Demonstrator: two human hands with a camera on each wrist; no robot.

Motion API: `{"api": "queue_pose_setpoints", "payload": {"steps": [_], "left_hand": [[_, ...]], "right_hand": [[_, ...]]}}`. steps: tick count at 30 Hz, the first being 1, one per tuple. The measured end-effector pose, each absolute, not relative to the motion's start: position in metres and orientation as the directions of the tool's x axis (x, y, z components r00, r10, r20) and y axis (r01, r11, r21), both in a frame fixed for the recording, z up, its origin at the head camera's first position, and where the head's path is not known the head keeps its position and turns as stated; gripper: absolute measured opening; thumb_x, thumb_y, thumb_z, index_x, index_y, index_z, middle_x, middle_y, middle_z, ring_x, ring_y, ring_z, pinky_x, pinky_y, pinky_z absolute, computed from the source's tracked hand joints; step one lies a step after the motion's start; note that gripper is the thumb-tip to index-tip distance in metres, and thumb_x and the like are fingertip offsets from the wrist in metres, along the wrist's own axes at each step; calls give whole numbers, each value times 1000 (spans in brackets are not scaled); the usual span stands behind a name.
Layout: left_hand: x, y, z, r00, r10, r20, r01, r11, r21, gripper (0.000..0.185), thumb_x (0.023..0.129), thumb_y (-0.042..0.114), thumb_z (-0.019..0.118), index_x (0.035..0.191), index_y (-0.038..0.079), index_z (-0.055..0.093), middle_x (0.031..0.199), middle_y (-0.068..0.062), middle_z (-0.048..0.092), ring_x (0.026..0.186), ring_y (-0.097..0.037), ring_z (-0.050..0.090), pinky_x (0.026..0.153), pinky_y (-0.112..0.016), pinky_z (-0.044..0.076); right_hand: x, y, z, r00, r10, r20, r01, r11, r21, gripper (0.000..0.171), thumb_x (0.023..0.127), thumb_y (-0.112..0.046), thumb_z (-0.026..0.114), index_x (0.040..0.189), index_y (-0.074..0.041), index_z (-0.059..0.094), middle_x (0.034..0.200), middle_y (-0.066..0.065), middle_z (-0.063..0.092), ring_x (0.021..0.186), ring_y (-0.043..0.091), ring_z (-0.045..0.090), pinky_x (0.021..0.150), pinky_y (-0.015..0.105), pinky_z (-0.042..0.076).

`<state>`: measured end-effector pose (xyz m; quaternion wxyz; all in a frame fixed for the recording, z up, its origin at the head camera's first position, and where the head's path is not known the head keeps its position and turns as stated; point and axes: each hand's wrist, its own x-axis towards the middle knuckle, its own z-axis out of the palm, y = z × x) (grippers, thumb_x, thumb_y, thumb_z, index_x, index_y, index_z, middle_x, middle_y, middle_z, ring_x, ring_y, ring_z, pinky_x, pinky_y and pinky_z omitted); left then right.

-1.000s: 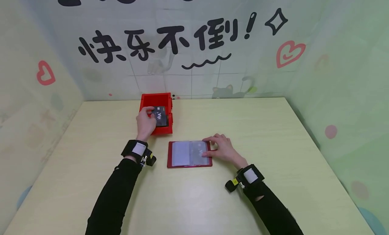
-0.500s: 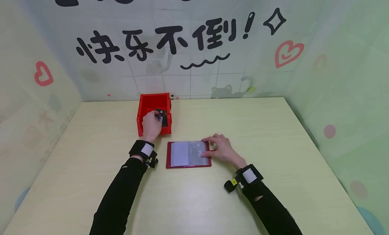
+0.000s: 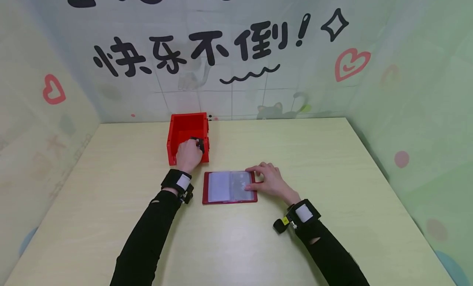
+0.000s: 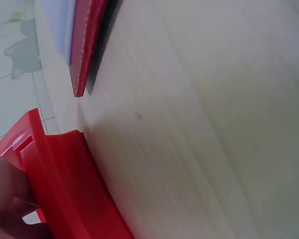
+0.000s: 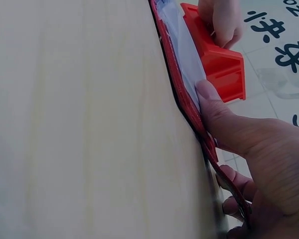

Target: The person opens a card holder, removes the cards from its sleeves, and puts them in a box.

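Note:
A red bin point(image 3: 188, 128) stands at the back left of the table. My left hand point(image 3: 189, 154) reaches down into it, next to a dark card point(image 3: 200, 144) that shows beyond the fingers. Its fingers look bent in the left wrist view, but the fingertips and most of the card are hidden. In front of the bin lies an open red card holder point(image 3: 206, 189) with clear plastic sleeves point(image 3: 219, 186). My right hand point(image 3: 271, 181) pinches the holder's right edge. In the right wrist view the thumb point(image 5: 209, 94) lies on the sleeves and other fingers are by the cover flap.
The pale wooden table point(image 3: 236, 245) meets a printed backdrop point(image 3: 229, 97) behind the bin. Side panels point(image 3: 414, 154) stand to the left and right. The bin's walls rise around my left hand. Each wrist wears a black camera band point(image 3: 304, 214).
The left hand has moved down and right in the bin. The card marked "Vip", earlier pinched at its left edge, is now mostly covered. The right hand has stayed at the holder.

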<state>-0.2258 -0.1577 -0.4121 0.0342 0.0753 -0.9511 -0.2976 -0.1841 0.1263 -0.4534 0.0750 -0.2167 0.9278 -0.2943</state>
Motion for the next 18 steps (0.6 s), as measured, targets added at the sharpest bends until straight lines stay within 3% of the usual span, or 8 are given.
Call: {"api": "queue_pose_setpoints", "payload": {"steps": [4, 10, 14, 18], "left_hand": [[-225, -157, -410, -989, -149, 0, -128, 851, 510, 20, 98, 8, 54, 82, -2, 62, 71, -16, 57, 74, -31, 55, 68, -34, 42], [-226, -158, -410, -988, -149, -36, -147, 855, 497, 21, 98, 10, 52, 83, -2, 62, 74, -17, 57, 78, -32, 55, 71, -37, 43], [-220, -158, -415, -989, -135, 64, -85, 861, 502, 21, 97, 8, 54, 104, -6, 67, 99, -25, 65, 93, -39, 58, 88, -47, 50], [-207, -152, -417, -964, -144, 222, 19, 799, 601, 31, 96, 5, 56, 125, -3, 61, 127, -25, 56, 114, -40, 51, 102, -53, 47]], "right_hand": [[-185, 126, -454, -896, -444, -17, -351, 731, -585, 61, 78, -43, 84, 132, -20, 66, 101, 4, 57, 101, 23, 45, 87, 37, 29], [-184, 126, -454, -897, -441, -24, -345, 734, -586, 61, 78, -43, 84, 132, -20, 66, 101, 4, 56, 101, 23, 45, 87, 38, 29], [-184, 126, -454, -897, -441, -30, -344, 739, -580, 61, 78, -43, 84, 132, -21, 66, 102, 4, 56, 101, 23, 45, 87, 37, 28], [-184, 126, -453, -895, -445, -31, -346, 737, -581, 61, 79, -43, 84, 132, -20, 66, 102, 5, 56, 101, 23, 45, 86, 38, 28]]}}
